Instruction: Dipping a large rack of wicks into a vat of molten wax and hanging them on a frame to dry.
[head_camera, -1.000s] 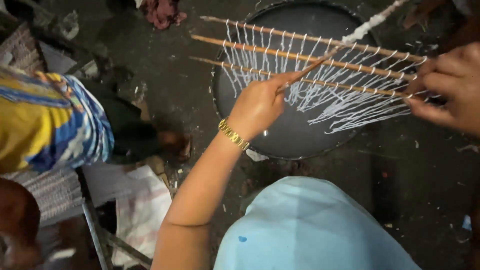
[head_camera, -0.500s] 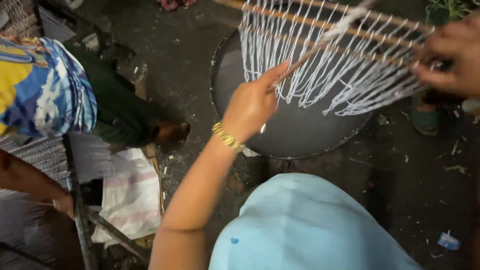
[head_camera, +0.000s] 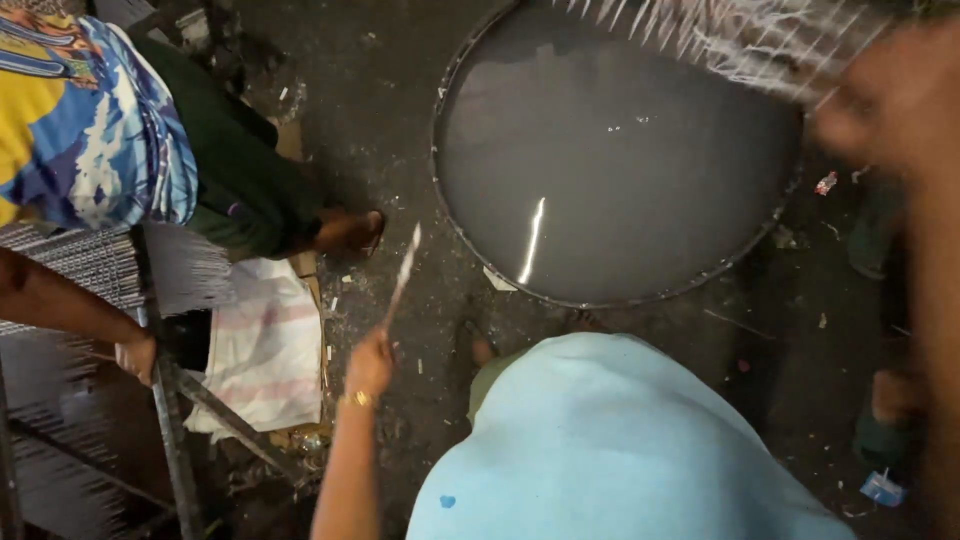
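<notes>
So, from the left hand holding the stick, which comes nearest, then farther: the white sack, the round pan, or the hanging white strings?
1. White sack, just left of the left hand.
2. Round pan, up and to the right.
3. White strings, blurred, at the top right edge.

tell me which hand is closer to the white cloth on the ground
Left. The left hand, gripping a thin stick, is just right of the white cloth. The right hand is blurred, far off at the upper right.
</notes>
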